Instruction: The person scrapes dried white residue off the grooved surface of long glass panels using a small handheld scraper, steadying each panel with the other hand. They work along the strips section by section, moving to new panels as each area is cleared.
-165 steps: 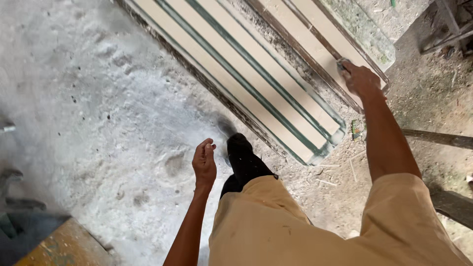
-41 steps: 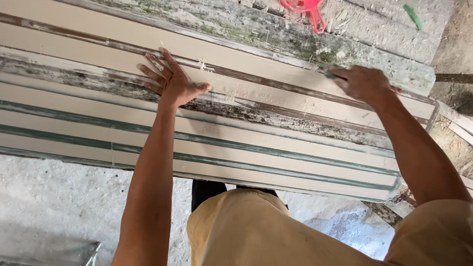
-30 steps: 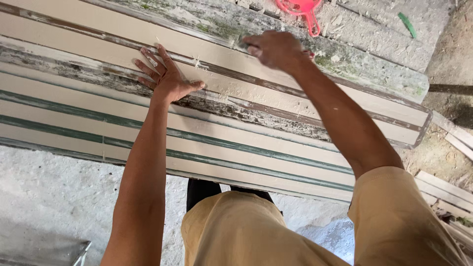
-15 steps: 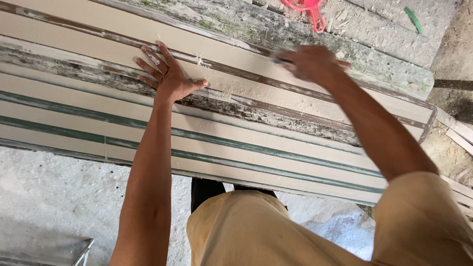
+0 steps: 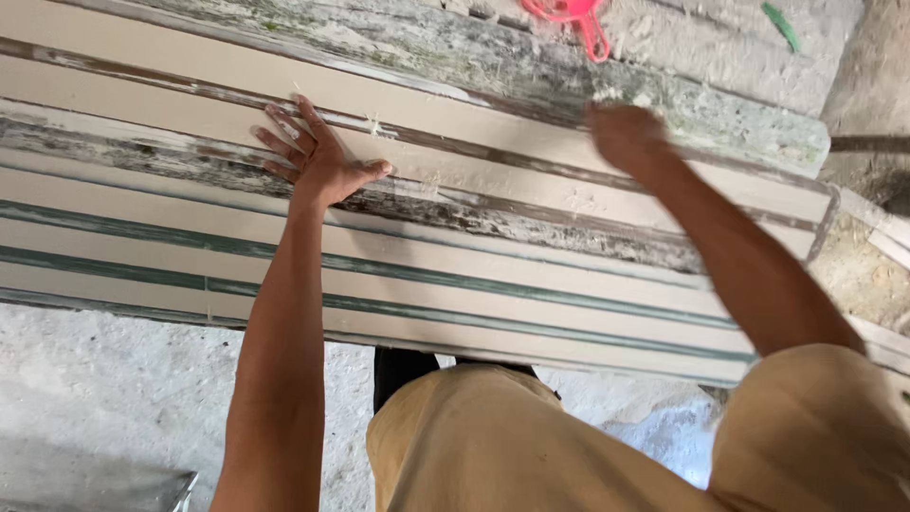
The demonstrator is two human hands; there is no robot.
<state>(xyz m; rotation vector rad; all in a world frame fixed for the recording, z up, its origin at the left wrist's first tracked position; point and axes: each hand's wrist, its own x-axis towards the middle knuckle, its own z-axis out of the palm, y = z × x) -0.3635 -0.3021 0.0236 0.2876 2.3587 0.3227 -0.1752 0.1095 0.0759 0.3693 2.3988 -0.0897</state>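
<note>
A: What could go wrong for you here?

B: Your left hand [image 5: 318, 161] lies flat on the cream strip [image 5: 455, 166], fingers spread, palm pressing down, nothing pinched. That strip is wet-looking plaster in a long mould [image 5: 569, 104] that runs from the left edge to the far right. Lean harder and I think you dent or smear the surface, and the rough grey edge just below your palm could crumble.

A: And the right hand?

B: Your right hand [image 5: 626, 137] sits further right on the same strip, near the grey crusted rail behind it. It is blurred, so I cannot tell whether the fingers are spread or closed, or whether they hold anything. It seems to touch the strip only.

A: Anything else close by?

B: The green-lined strips [image 5: 474, 294] lie nearer to you, just beside the one under your hands; your knee could knock them. A pink plastic tool [image 5: 573, 14] rests at the far side, well apart.
</note>
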